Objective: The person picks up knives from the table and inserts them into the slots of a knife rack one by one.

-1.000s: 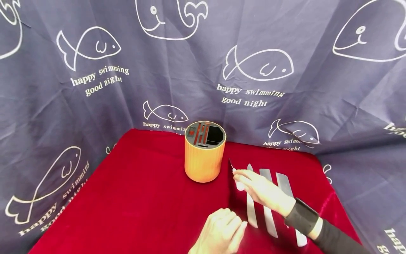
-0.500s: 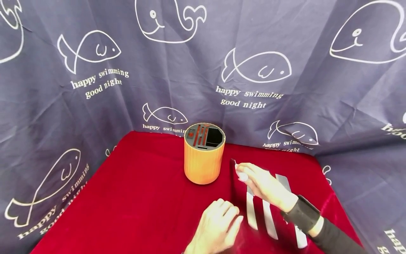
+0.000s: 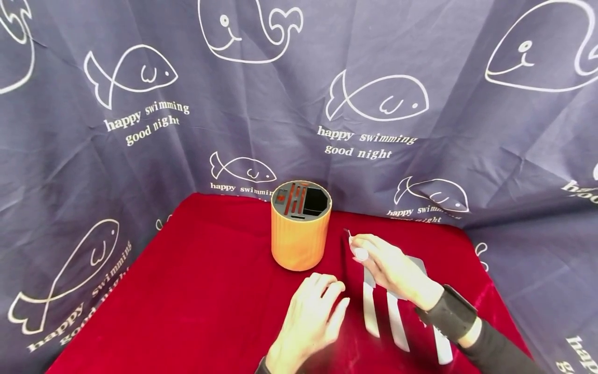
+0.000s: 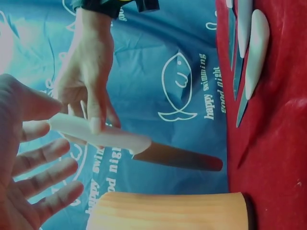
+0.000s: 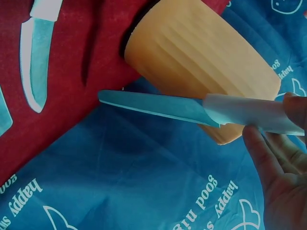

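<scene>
The empty left hand [image 3: 306, 318], fingers relaxed, has moved nearer the right hand [image 3: 390, 265], which pinches a knife [image 5: 192, 108]. Two-handed handling seems possible.

A wrinkled blue-grey fabric curtain [image 3: 266, 114] hangs from nine through three o'clock, its white-outlined fish [image 3: 145, 70] at ten above white lettering [image 3: 146, 118], a white-outlined whale [image 3: 525, 48] at two; plush red cloth [image 3: 210, 291] spreads around seven.
</scene>
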Motion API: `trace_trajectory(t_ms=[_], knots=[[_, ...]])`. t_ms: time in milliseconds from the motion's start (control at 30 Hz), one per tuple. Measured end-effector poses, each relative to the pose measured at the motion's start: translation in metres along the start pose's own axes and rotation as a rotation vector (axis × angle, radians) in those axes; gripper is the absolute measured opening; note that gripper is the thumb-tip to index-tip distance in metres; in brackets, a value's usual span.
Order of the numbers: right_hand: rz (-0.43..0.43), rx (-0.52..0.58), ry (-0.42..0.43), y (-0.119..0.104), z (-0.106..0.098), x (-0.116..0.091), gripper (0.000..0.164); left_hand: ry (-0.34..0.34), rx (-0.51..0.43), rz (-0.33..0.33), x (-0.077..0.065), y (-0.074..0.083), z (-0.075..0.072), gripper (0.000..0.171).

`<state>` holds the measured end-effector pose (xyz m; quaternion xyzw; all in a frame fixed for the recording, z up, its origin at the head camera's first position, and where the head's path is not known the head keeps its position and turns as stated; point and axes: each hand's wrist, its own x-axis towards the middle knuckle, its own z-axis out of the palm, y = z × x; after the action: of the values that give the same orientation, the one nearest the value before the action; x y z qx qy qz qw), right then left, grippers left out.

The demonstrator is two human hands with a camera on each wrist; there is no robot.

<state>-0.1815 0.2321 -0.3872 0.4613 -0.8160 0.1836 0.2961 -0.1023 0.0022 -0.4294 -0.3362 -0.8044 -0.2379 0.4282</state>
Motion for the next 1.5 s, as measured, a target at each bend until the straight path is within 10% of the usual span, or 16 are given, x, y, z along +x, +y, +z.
trace_trajectory(t_ms=[1500], knots=[[-0.042, 0.117, 0.165, -0.015, -0.026, 0.025, 0.024, -0.013, 0.036, -0.017, 0.037, -0.008, -0.01, 0.04]])
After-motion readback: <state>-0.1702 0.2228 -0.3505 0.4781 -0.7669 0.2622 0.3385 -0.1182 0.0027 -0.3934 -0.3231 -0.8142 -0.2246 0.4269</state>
